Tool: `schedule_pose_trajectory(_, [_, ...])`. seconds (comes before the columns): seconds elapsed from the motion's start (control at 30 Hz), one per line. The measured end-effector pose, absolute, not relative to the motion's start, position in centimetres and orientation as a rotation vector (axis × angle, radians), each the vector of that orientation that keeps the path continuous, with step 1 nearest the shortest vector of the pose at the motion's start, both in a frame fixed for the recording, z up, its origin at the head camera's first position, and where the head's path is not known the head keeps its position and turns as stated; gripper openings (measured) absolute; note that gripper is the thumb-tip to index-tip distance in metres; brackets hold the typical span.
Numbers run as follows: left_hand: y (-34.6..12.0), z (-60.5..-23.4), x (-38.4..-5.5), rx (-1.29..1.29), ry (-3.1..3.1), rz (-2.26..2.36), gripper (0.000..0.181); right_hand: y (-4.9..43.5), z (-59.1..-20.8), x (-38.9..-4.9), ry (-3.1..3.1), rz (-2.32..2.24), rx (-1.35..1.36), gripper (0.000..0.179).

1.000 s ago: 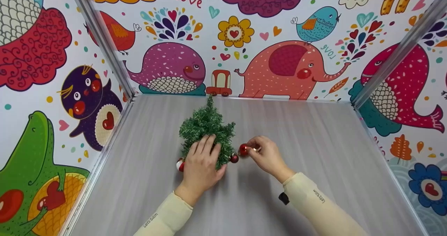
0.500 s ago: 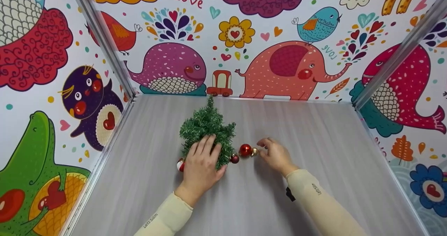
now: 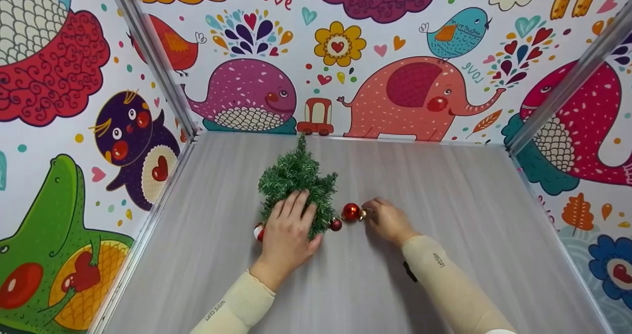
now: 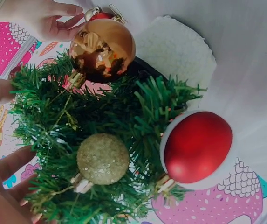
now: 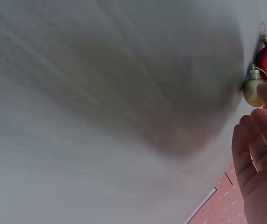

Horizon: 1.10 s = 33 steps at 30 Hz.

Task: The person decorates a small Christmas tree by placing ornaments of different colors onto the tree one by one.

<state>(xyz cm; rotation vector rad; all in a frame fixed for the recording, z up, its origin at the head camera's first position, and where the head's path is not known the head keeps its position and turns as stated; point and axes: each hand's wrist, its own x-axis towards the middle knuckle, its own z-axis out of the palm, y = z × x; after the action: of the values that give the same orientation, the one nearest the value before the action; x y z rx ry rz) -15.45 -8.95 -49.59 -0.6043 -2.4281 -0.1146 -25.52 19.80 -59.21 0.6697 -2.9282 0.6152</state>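
A small artificial Christmas tree [image 3: 296, 171] lies on the table with its tip pointing away from me. My left hand [image 3: 290, 232] rests on its lower branches, fingers extended. In the left wrist view, a shiny copper ball [image 4: 104, 49], a glittery gold ball [image 4: 103, 158] and a red-and-white ball [image 4: 199, 145] hang among the branches. A dark red ball [image 3: 335, 224] sits at the tree's right edge. Beside it lie a shiny red ball [image 3: 351, 211] and a small gold ball [image 5: 253, 93]. My right hand [image 3: 391, 221] touches the gold ball with the thumb, other fingers loosely extended.
The tree's white base [image 4: 177, 51] shows in the left wrist view. Grey wood-grain tabletop [image 3: 444, 186] surrounds everything. Printed cartoon panels [image 3: 405, 102] with metal corner rails [image 3: 153, 57] stand at the back and sides.
One second ago my right fingers were at the red ball; they then drew back to the right and have now come in to the gold ball. The left hand stays on the tree.
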Motion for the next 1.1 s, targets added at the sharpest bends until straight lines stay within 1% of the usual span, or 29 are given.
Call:
schedule_pose_trajectory(0.2, [-8.9, -49.6, -15.5, -0.609, -2.452, -0.103, 0.061, 19.7, -59.6, -25.7, -2.91, 0.616, 0.683, 0.03])
schedule_pose_trajectory(0.67, [-9.6, -49.5, -15.5, -0.644, -2.452, -0.086, 0.064, 19.5, -60.4, -25.7, -2.897, 0.653, 0.608, 0.02])
schedule_pose_trajectory(1.1, [-10.3, -49.4, -15.6, -0.696, -2.432, -0.097, 0.06, 19.8, -60.5, -25.6, -2.858, 0.661, 0.606, 0.017])
